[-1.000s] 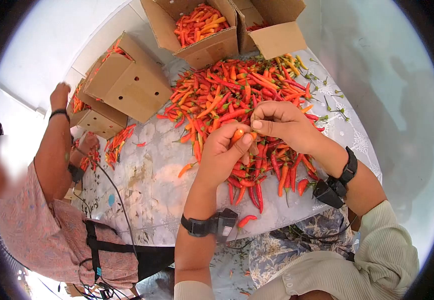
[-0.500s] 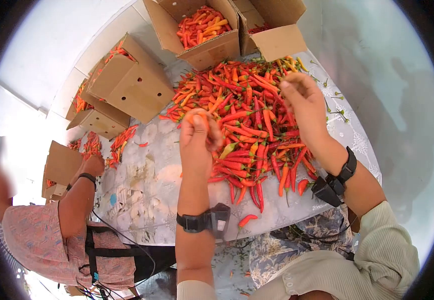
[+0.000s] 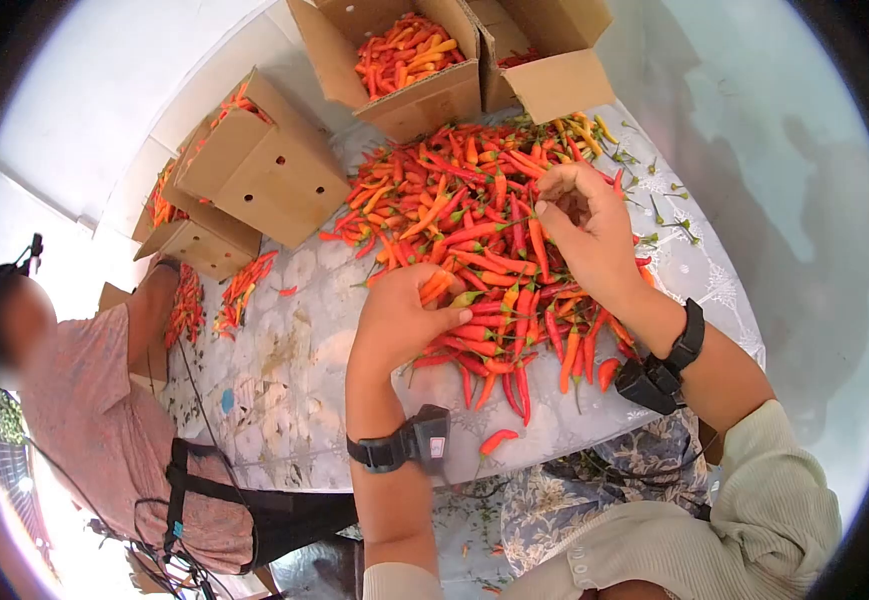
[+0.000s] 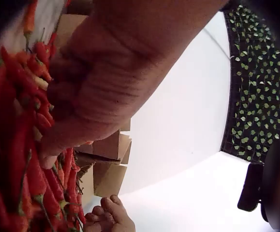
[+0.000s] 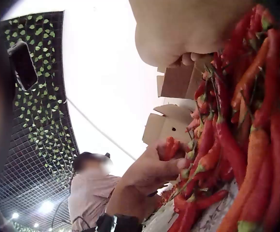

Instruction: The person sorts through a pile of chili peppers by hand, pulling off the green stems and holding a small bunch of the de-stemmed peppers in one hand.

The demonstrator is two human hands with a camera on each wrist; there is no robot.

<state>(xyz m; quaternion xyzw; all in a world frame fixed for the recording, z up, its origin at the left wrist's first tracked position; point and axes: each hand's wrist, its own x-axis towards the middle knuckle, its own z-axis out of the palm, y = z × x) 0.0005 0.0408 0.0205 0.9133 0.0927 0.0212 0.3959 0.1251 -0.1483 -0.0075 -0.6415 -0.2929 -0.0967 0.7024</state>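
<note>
Orange-red chili peppers (image 3: 436, 288) are gripped in my left hand (image 3: 394, 315), low over the near left side of a large chili pile (image 3: 499, 265). Its thumb reaches to a chili with a yellow-green end (image 3: 467, 298). In the right wrist view, those held chilies (image 5: 171, 147) show between the fingers of the left hand (image 5: 147, 176). My right hand (image 3: 589, 230) hovers above the right part of the pile, fingers loosely bent and thumb apart, with nothing visible between them. Many chilies in the pile carry green stems.
Cardboard boxes with chilies stand at the back (image 3: 424, 105), back right (image 3: 564, 85) and left (image 3: 264, 170). Loose green stems (image 3: 684, 230) lie along the right table edge. Another person (image 3: 134, 420) works at the left of the table (image 3: 294, 400).
My hands were together over the pile, then parted. The left went left, then came down to the pile with its chilies; the right went up and right, then back slightly toward me.
</note>
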